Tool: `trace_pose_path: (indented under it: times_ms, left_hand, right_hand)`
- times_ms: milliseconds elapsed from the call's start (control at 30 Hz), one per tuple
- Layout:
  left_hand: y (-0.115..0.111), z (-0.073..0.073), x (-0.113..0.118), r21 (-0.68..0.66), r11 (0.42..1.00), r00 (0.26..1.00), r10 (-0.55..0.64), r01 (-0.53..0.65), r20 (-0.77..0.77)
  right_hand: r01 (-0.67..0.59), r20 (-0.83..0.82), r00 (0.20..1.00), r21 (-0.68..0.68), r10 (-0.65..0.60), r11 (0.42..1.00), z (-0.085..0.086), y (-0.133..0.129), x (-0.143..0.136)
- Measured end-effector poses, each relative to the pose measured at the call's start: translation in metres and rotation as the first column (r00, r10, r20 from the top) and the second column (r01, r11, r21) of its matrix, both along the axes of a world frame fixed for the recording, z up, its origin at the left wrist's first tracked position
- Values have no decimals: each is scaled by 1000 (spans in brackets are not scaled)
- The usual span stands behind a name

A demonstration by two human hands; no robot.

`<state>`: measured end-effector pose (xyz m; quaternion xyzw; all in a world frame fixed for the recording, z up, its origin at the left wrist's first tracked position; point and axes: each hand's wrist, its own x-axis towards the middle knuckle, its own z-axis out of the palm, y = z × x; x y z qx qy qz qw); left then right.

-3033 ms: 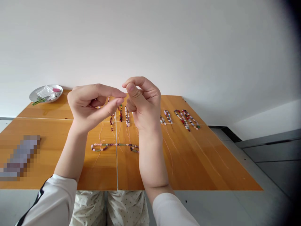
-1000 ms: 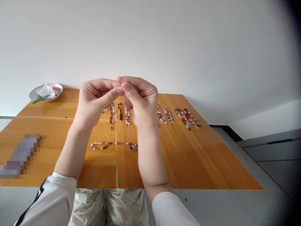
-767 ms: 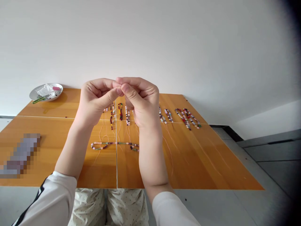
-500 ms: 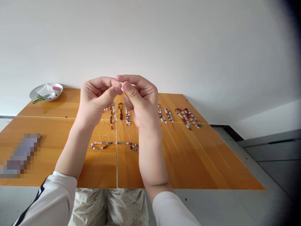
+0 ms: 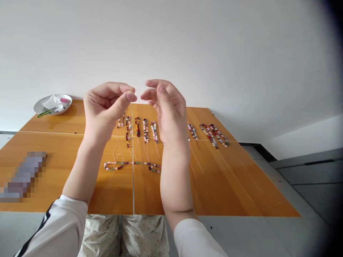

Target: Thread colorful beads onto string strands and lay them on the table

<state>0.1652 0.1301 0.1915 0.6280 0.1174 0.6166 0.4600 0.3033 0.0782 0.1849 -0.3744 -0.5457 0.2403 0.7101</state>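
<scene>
Below the near edge of the bench (image 5: 241,192) show the person's pale, dotted trousers (image 5: 100,233), with a white sleeve (image 5: 66,214) to either side. Both forearms reach out over the bench, and the hands are raised above its middle, apart from each other. On the left hand (image 5: 99,109), thumb and forefinger are pinched together at the tips; whether something thin sits between them I cannot tell. On the right hand (image 5: 173,112), the fingers are spread and parted from the thumb.

Near the left side of the bench lies a blurred-out rectangular object (image 5: 25,175). Across the middle of the bench runs a long beaded strand (image 5: 127,163), looped at its left end and doubled back at its right. Farther over the bench, folded bead strings (image 5: 145,130) lie in a row, several trailing thin orange threads. At the far left corner of the bench, a shallow round dish (image 5: 37,107) contains a clear plastic bag (image 5: 52,102), a pink piece (image 5: 64,100) and a green-handled tool (image 5: 44,114) jutting over the rim. Behind the bench rises a plain white wall (image 5: 171,43).
</scene>
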Motion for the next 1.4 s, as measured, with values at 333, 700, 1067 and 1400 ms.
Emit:
trace_pose_path:
  times_ms: [333,700,1067,1400]
  left_hand:
    - [-6,-2,1,58,988,987,145,-142,-64]
    - [-7,0,2,62,988,988,143,-139,-55]
    - [-10,1,1,50,999,998,-14,18,-69]
    - [-6,-1,3,43,999,997,11,-7,-76]
  right_hand:
    - [-233,-115,969,-159,217,959,9,-12,-16]
    - [-349,-218,921,-94,323,932,1,-2,-15]
    - [-469,-378,826,-52,417,882,0,4,-12]
    - [-374,-265,901,-75,343,924,1,-1,-6]
